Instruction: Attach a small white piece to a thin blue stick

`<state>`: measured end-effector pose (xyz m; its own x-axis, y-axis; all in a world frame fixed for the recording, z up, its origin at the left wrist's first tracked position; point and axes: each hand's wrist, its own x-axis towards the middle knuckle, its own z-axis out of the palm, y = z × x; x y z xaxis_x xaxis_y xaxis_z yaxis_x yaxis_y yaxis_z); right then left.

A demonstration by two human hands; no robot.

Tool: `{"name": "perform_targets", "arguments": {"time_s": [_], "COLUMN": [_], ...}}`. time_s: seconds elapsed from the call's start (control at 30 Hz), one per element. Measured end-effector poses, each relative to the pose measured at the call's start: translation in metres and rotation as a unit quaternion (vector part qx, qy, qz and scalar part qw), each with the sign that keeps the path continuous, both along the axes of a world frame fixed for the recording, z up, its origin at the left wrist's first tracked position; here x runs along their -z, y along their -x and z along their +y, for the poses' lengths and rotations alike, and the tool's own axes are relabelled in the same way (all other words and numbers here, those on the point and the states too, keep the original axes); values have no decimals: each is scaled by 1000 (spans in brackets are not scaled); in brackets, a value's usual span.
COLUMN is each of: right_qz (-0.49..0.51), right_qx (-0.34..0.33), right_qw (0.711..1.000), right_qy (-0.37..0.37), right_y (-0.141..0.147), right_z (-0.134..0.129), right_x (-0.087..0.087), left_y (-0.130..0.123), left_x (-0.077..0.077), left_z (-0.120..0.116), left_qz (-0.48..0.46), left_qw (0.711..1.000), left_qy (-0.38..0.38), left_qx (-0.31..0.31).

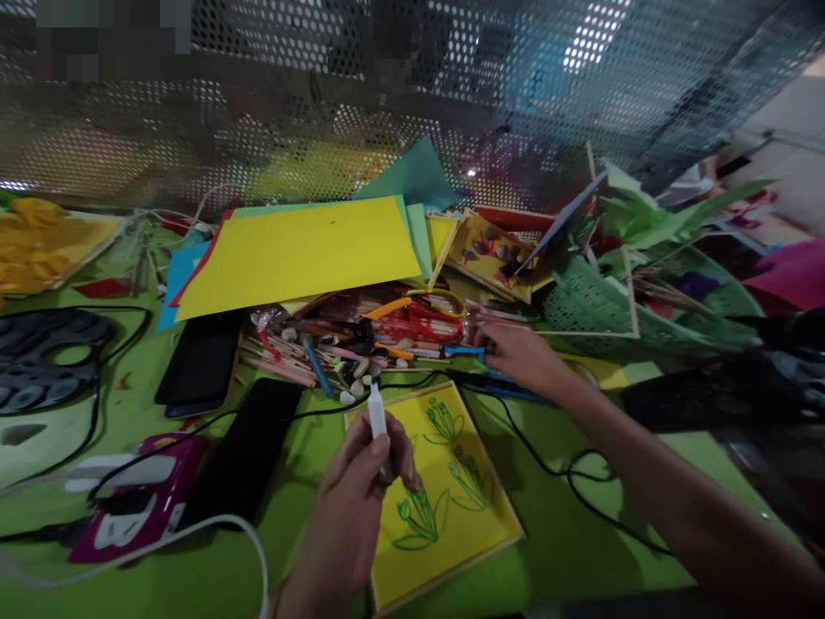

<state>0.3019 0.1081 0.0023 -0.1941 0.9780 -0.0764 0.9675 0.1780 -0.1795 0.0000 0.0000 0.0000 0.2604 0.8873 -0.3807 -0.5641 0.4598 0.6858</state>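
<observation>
A slim white tube with a narrow dark tip [377,411] stands tip up in my left hand [361,481], whose fingers are wrapped round it. Below that hand lies a yellow framed board [464,550] with green line drawings of flowers; the hand hides part of its left side. My right hand [519,357] reaches to the right end of a pile of craft sticks and pens [367,331]. Its fingers are curled beside a blue object [464,350], and what is in them, if anything, cannot be made out. Orange-handled scissors [390,307] and white pebbles [351,393] lie in the pile.
Yellow paper sheets [302,254] cover the pile's back. A green basket [580,301] stands at right. Two dark phones [199,361] [254,447], a pink power strip [138,499] and a black cable [516,425] lie on the green table. Perforated metal [277,129] rises behind.
</observation>
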Motion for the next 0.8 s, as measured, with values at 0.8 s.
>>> {"name": "perform_targets", "arguments": {"time_s": [0.8], "right_qz": [574], "right_qx": [77], "right_qw": [815], "right_qy": [-20], "right_y": [79], "right_z": [-105], "right_x": [14], "left_y": [-26], "left_x": [16], "left_z": [9], "left_qz": [154], "left_qw": [981], "left_qy": [-99], "left_qx": [66]}}
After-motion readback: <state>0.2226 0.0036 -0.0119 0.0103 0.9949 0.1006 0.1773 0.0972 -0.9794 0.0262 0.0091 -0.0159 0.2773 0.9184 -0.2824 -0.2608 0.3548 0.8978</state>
